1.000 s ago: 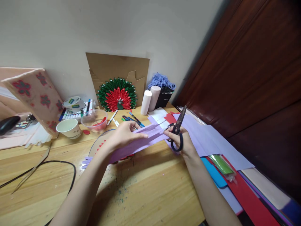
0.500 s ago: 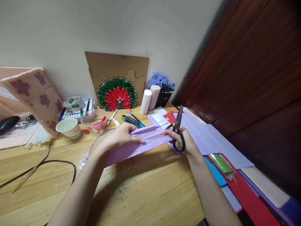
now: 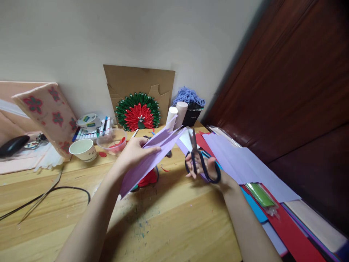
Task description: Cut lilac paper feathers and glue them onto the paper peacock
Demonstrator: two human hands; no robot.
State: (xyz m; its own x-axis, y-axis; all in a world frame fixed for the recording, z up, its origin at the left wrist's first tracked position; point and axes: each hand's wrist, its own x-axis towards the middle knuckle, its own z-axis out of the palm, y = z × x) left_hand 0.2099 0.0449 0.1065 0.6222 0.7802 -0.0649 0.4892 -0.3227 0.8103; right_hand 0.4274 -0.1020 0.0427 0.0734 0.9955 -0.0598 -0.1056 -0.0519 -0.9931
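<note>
My left hand (image 3: 133,154) pinches a strip of purple crepe paper (image 3: 148,160) between thumb and fingers. The paper slants up to the right, its far end split into several thin pieces. In my right hand (image 3: 211,164) is a pair of scissors (image 3: 194,145) with black handles, the fingers in the loops. The dark blades point up and stand slightly apart, away from the paper. Below the strip a red bundle (image 3: 149,178) lies on the table, partly hidden by the paper.
Behind stand a cardboard sheet (image 3: 136,78), a red and green peacock craft (image 3: 139,111), white rolls (image 3: 181,114) and blue yarn (image 3: 189,95). A paper cup (image 3: 83,150), a clear bowl (image 3: 110,142) and markers (image 3: 106,125) are left. Purple sheets (image 3: 245,163) lie right.
My right hand has let go of the paper and drawn back with the scissors. The paper's right end now tilts upward, and the red bundle beneath has come into view.
</note>
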